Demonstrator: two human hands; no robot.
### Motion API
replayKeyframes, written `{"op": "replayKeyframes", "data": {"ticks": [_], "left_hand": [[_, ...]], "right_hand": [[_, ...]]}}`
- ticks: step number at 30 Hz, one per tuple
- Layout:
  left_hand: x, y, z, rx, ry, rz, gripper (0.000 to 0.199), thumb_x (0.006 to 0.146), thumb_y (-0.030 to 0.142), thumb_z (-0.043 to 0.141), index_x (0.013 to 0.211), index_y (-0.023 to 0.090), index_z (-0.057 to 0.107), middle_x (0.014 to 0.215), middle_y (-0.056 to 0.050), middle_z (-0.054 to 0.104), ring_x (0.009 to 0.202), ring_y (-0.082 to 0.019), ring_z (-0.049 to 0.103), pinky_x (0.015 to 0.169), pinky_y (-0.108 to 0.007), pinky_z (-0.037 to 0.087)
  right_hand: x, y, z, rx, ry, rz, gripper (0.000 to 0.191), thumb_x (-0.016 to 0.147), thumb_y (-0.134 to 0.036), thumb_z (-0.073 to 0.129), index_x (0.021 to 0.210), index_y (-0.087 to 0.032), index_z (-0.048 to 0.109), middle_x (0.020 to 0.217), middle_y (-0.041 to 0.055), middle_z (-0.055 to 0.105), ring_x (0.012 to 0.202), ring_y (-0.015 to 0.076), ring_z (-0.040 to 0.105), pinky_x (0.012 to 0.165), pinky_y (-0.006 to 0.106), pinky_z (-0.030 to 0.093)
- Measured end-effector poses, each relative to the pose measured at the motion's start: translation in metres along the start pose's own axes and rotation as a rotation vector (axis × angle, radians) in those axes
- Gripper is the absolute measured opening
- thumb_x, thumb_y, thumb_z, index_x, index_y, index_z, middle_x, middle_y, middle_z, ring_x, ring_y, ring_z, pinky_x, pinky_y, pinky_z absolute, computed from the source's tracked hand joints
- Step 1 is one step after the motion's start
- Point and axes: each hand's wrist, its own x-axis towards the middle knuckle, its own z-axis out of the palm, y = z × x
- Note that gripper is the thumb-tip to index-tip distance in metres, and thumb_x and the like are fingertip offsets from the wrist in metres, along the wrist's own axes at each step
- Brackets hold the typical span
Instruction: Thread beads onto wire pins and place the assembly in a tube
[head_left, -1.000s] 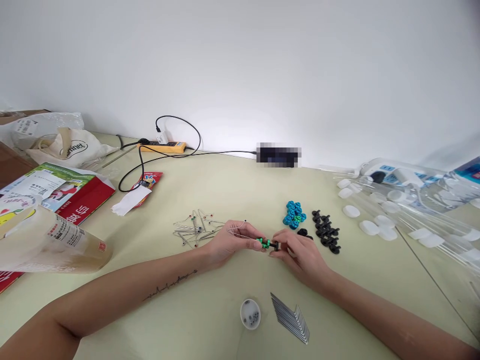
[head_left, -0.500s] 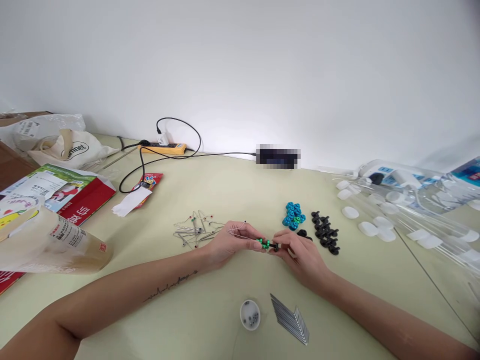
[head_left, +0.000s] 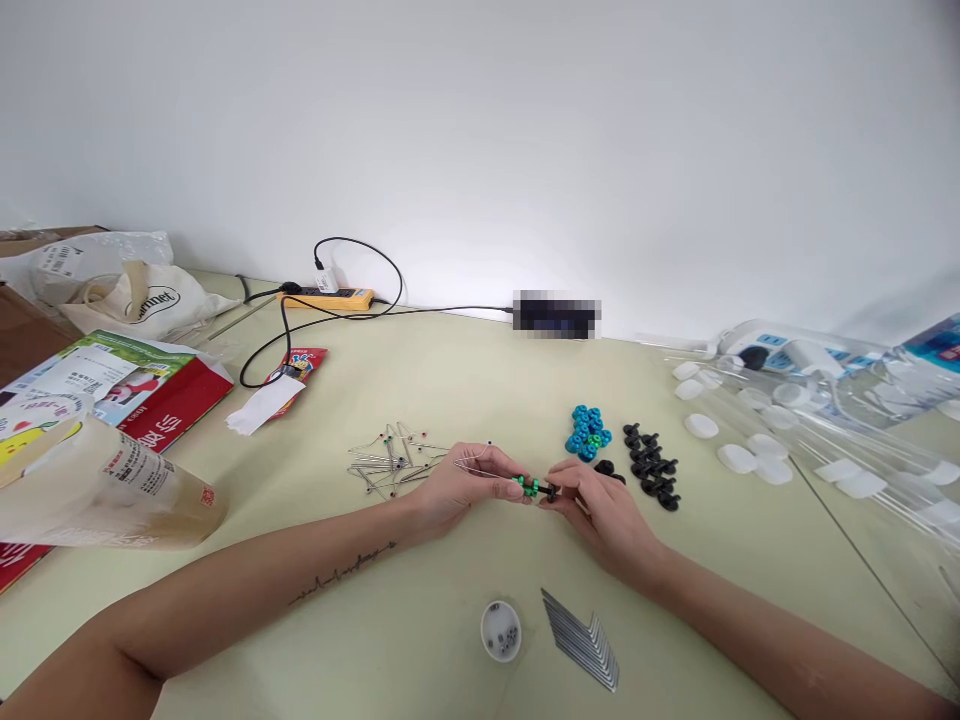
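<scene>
In the middle of the table, my left hand (head_left: 472, 480) is closed on a small green spool-like part (head_left: 525, 486). A thin bent wire (head_left: 472, 460) with a dark tip sticks out above that hand. My right hand (head_left: 596, 505) pinches a black knob-like part (head_left: 551, 492), which meets the right end of the green part. Behind my right hand lie a cluster of blue spool-like parts (head_left: 586, 432) and rows of black knob-like parts (head_left: 652, 465). Left of my left hand is a loose pile of thin metal wires (head_left: 390, 462) with small coloured tips.
A white cup (head_left: 500, 655) of tiny metal pieces and a row of bent metal rods (head_left: 581, 640) lie in front. Clear tubes and white caps (head_left: 765, 457) spread at right. A drink cup (head_left: 142, 490), a red box (head_left: 187, 395) and a yellow power strip (head_left: 330, 299) stand left.
The view has shifted very slightly. Both hands keep their hold on the green and black parts, and the black part seems slightly turned.
</scene>
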Motion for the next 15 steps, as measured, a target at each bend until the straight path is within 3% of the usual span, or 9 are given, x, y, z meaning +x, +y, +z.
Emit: {"op": "replayKeyframes", "data": {"ticks": [6, 11, 15], "left_hand": [[-0.0009, -0.0009, 0.0004, 0.005, -0.012, -0.024, 0.019, 0.061, 0.017, 0.079, 0.078, 0.013, 0.070, 0.077, -0.005, 0.070, 0.076, -0.016, 0.065, 0.075, -0.028, 0.048], [0.0000, -0.0002, -0.0006, -0.003, -0.001, -0.006, 0.019, 0.064, 0.017, 0.077, 0.080, 0.012, 0.070, 0.078, -0.006, 0.070, 0.077, -0.017, 0.065, 0.078, -0.029, 0.047], [-0.0007, 0.0008, 0.0000, 0.001, -0.011, -0.006, 0.019, 0.063, 0.017, 0.077, 0.080, 0.011, 0.070, 0.078, -0.006, 0.070, 0.076, -0.016, 0.065, 0.076, -0.028, 0.048]], "right_hand": [[-0.0016, -0.0001, -0.0009, -0.054, -0.077, 0.012, 0.035, 0.098, -0.039, 0.026, 0.077, -0.020, 0.046, 0.062, 0.0004, 0.051, 0.054, 0.0134, 0.045, 0.052, 0.025, 0.034], [-0.0015, 0.0025, 0.0015, -0.013, 0.010, -0.011, 0.010, 0.096, -0.022, 0.036, 0.098, -0.021, 0.046, 0.085, 0.0049, 0.059, 0.066, 0.0132, 0.053, 0.058, 0.024, 0.040], [-0.0013, 0.0036, 0.0009, 0.027, -0.005, -0.019, 0.006, 0.095, -0.024, 0.043, 0.096, -0.021, 0.047, 0.082, 0.0037, 0.060, 0.068, 0.0136, 0.054, 0.060, 0.025, 0.041]]}}
